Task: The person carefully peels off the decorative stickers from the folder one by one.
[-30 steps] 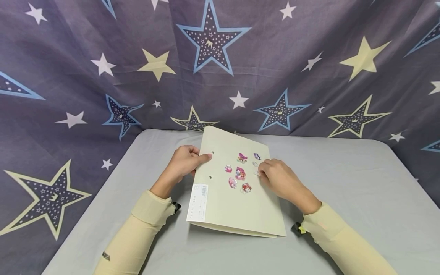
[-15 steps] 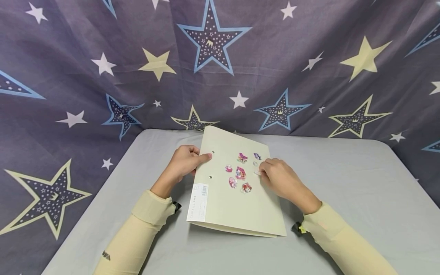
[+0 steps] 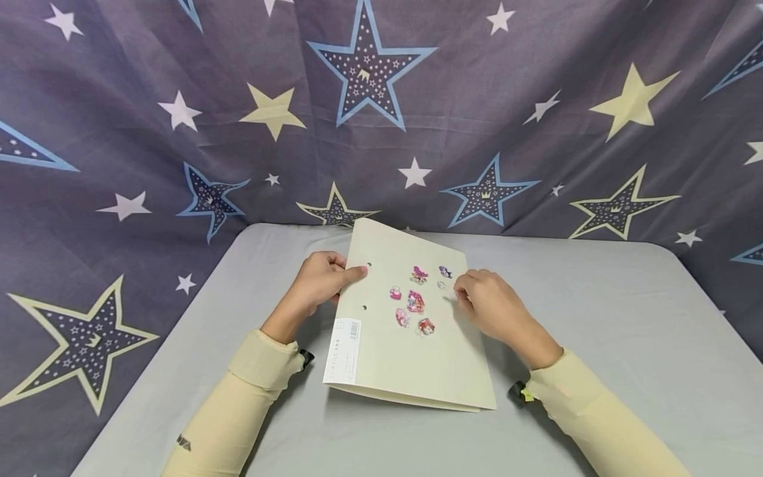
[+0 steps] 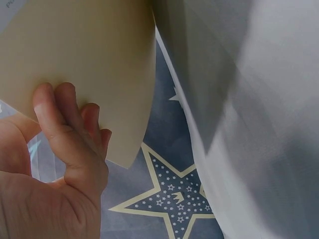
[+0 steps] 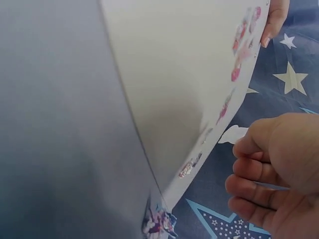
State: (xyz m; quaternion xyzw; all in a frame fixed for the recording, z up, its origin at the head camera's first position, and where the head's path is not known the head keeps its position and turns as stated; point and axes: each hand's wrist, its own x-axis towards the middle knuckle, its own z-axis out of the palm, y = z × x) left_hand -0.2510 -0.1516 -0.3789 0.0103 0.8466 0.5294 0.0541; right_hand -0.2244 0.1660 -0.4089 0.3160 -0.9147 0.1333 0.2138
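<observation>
A cream file folder [image 3: 411, 358] stands tilted on the table, with a white label [image 3: 344, 351] and two punched holes on its left side. My left hand [image 3: 322, 281] grips its left edge, thumb on the front and fingers behind; those fingers [image 4: 65, 129] show against the back in the left wrist view. Several glossy, colourful stickers [image 3: 416, 302] cluster on the front cover. At the folder's right side, my right hand [image 3: 491, 305] pinches a small white sticker [image 5: 233, 134] between thumb and forefinger. Its printed face is not visible.
Grey cloth covers the table [image 3: 596, 311]. Behind it hangs a dark curtain [image 3: 381, 152] with a star print. In the right wrist view, a purple and blue sticker [image 5: 159, 221] shows at the bottom by the folder's edge.
My right hand has shifted slightly right, off the cover, with the white sticker pinched in its fingers. The left hand and the folder have stayed practically still.
</observation>
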